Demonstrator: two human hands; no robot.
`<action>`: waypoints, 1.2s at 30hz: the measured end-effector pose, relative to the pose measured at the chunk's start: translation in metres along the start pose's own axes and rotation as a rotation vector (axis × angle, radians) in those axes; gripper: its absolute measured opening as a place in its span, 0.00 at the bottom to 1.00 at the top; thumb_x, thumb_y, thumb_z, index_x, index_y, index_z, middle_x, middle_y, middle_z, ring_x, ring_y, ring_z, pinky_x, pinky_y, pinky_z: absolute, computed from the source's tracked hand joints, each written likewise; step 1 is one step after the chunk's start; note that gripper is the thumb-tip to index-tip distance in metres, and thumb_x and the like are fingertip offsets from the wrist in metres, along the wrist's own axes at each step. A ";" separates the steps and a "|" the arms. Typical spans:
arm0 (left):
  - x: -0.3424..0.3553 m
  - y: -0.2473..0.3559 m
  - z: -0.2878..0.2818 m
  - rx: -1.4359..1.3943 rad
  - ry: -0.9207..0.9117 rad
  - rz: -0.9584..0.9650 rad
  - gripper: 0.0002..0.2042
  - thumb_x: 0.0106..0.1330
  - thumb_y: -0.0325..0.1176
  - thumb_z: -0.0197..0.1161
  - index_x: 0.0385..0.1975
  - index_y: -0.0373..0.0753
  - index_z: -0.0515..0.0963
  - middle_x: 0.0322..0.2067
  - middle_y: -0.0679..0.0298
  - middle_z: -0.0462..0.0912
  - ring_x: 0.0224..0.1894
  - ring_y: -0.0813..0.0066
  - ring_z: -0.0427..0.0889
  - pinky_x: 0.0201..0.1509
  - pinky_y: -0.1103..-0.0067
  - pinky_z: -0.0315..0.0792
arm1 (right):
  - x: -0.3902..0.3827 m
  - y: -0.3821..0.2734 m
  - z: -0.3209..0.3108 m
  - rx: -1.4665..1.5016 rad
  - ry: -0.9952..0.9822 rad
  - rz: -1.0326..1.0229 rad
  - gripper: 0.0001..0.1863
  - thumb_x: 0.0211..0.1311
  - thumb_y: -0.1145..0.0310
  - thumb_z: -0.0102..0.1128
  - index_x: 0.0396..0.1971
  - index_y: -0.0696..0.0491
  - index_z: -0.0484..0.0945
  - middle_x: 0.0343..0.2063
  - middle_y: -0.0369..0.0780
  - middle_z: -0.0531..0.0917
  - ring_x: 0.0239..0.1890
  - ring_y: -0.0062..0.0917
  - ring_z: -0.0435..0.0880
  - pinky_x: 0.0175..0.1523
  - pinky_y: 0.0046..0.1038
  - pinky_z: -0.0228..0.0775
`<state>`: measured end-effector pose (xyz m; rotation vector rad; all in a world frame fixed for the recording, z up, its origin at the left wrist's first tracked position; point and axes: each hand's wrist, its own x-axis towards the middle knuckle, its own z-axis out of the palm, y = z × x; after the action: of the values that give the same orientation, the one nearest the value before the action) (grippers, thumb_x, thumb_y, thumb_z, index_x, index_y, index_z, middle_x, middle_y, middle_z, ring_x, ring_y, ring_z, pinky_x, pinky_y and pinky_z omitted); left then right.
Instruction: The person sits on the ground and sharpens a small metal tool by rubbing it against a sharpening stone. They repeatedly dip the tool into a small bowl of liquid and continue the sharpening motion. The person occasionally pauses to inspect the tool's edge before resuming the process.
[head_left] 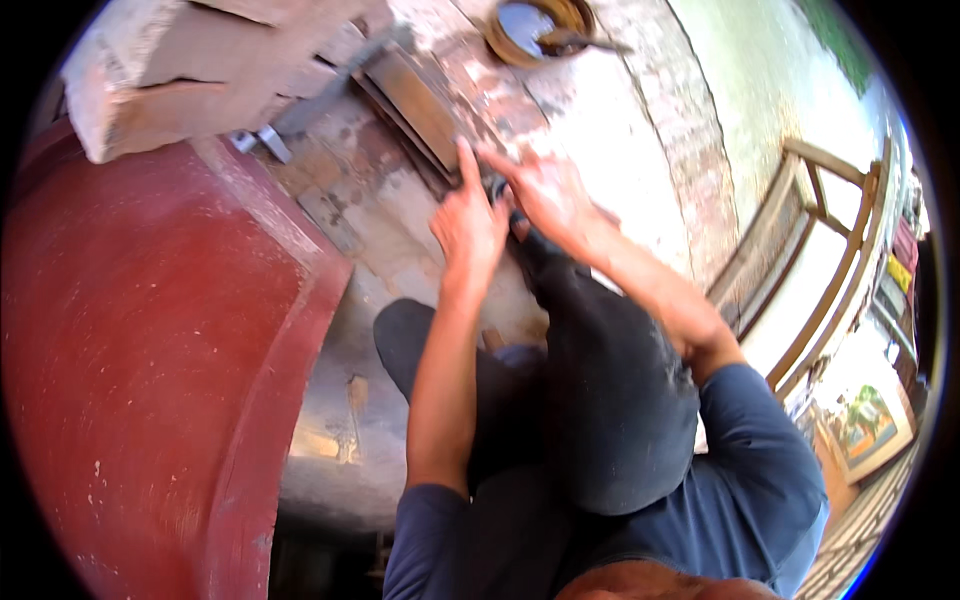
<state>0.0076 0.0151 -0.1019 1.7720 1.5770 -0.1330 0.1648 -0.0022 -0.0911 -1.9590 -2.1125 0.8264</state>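
Observation:
My left hand (470, 230) and my right hand (550, 195) meet at the near end of a long rectangular brown block (410, 95), which looks like a sharpening stone on a dark base. Both index fingers stretch forward, their tips close together beside the block's end. The other fingers are curled in. Whatever they may grip is hidden or too small to name. Just below my hands, my foot (520, 230) shows at the end of a dark trouser leg (610, 390), partly covered by my right forearm.
A round bowl (497, 42) with liquid and a handled tool stands beyond the block. A large red panel (160, 350) fills the left side, below a rough pale block (200, 70). On the right are a wooden frame (770, 240) and a framed picture (865, 425).

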 end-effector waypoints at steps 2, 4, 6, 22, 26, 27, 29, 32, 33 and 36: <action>-0.020 0.009 0.005 0.002 -0.160 -0.058 0.57 0.61 0.50 0.79 0.86 0.50 0.46 0.30 0.44 0.89 0.33 0.41 0.89 0.39 0.53 0.80 | -0.023 0.000 -0.001 -0.114 -0.098 0.050 0.37 0.59 0.70 0.66 0.73 0.43 0.77 0.28 0.53 0.86 0.29 0.46 0.89 0.34 0.45 0.81; -0.006 0.010 0.005 0.032 -0.043 -0.027 0.57 0.62 0.49 0.79 0.85 0.46 0.47 0.30 0.45 0.89 0.33 0.41 0.89 0.38 0.54 0.80 | -0.012 -0.003 -0.003 -0.052 -0.016 0.050 0.36 0.60 0.69 0.65 0.72 0.43 0.77 0.30 0.52 0.86 0.30 0.46 0.89 0.35 0.45 0.81; 0.009 0.004 -0.004 -0.016 0.055 0.036 0.54 0.63 0.47 0.78 0.85 0.42 0.48 0.30 0.46 0.89 0.33 0.40 0.89 0.39 0.54 0.80 | 0.012 -0.008 -0.007 -0.121 0.006 -0.006 0.34 0.62 0.69 0.64 0.72 0.44 0.77 0.30 0.52 0.86 0.31 0.45 0.89 0.35 0.44 0.81; -0.012 0.007 0.014 0.002 -0.115 -0.006 0.59 0.60 0.51 0.78 0.86 0.47 0.44 0.27 0.44 0.88 0.32 0.40 0.89 0.35 0.54 0.79 | -0.019 0.005 -0.003 -0.135 -0.094 0.080 0.38 0.58 0.71 0.67 0.73 0.42 0.78 0.29 0.52 0.85 0.31 0.45 0.90 0.35 0.44 0.82; 0.006 0.006 -0.002 -0.004 0.032 0.008 0.53 0.65 0.49 0.75 0.84 0.43 0.49 0.28 0.43 0.88 0.36 0.40 0.90 0.38 0.54 0.79 | 0.005 -0.006 -0.003 -0.121 0.048 -0.001 0.34 0.61 0.69 0.63 0.71 0.43 0.80 0.29 0.51 0.85 0.31 0.41 0.90 0.36 0.42 0.82; 0.014 0.009 -0.013 0.017 0.038 0.003 0.50 0.65 0.47 0.75 0.83 0.41 0.52 0.30 0.43 0.89 0.37 0.41 0.90 0.39 0.55 0.79 | 0.018 -0.006 -0.008 -0.130 -0.013 0.025 0.32 0.64 0.69 0.61 0.71 0.44 0.79 0.31 0.50 0.86 0.33 0.42 0.90 0.36 0.42 0.81; 0.013 0.007 -0.022 -0.006 0.094 0.010 0.50 0.65 0.46 0.76 0.83 0.40 0.54 0.29 0.52 0.89 0.32 0.48 0.89 0.38 0.58 0.79 | 0.021 -0.004 -0.014 -0.057 -0.029 0.066 0.33 0.63 0.69 0.64 0.71 0.42 0.80 0.34 0.50 0.87 0.33 0.44 0.90 0.36 0.43 0.81; -0.004 0.019 -0.044 -0.193 0.320 0.085 0.43 0.65 0.42 0.77 0.80 0.42 0.63 0.27 0.59 0.88 0.28 0.54 0.87 0.36 0.61 0.78 | 0.032 0.006 -0.036 0.070 0.118 0.081 0.30 0.65 0.70 0.68 0.69 0.43 0.81 0.33 0.47 0.89 0.32 0.38 0.90 0.38 0.39 0.82; -0.013 0.020 -0.048 -0.274 0.390 0.122 0.41 0.65 0.40 0.77 0.78 0.43 0.67 0.27 0.61 0.88 0.27 0.56 0.87 0.36 0.62 0.78 | 0.030 0.009 -0.036 0.119 0.189 0.074 0.29 0.66 0.70 0.70 0.68 0.43 0.82 0.33 0.46 0.89 0.31 0.35 0.90 0.39 0.36 0.82; -0.030 -0.004 -0.014 -0.291 0.323 0.184 0.32 0.65 0.36 0.77 0.72 0.45 0.77 0.24 0.61 0.85 0.25 0.58 0.85 0.35 0.63 0.78 | 0.016 0.023 -0.018 0.445 0.162 0.092 0.22 0.72 0.64 0.68 0.64 0.48 0.84 0.33 0.50 0.91 0.32 0.38 0.92 0.39 0.39 0.84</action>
<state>-0.0087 -0.0014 -0.0772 1.7530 1.5475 0.4693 0.1916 0.0180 -0.0909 -1.8204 -1.5904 1.0119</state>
